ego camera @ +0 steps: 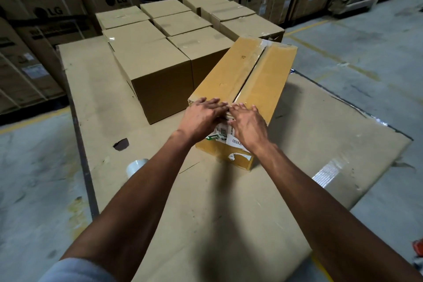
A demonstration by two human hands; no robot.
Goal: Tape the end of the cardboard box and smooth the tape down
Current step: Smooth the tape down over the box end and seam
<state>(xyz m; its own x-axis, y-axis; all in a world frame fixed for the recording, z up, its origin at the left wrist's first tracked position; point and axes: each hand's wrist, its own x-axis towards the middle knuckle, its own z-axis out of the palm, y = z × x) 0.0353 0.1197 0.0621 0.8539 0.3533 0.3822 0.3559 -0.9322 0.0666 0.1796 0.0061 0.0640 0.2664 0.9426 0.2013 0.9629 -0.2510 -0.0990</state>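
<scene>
A long yellow-brown cardboard box (247,71) lies on flattened cardboard sheets, its near end facing me, with clear tape along the top seam. My left hand (202,117) lies flat, fingers spread, on the near top edge at the box's left side. My right hand (248,125) presses flat beside it over the near end, partly covering a white printed label (223,134). Neither hand holds anything. A roll of clear tape (136,167) stands on the sheet to the lower left, apart from both hands.
Several closed brown boxes (158,68) stand in a block just left of and behind the long box. Flattened cardboard (229,213) covers the concrete floor (366,36) under me. Stacked printed cartons (45,2) line the back wall. A dark hole (121,144) marks the sheet.
</scene>
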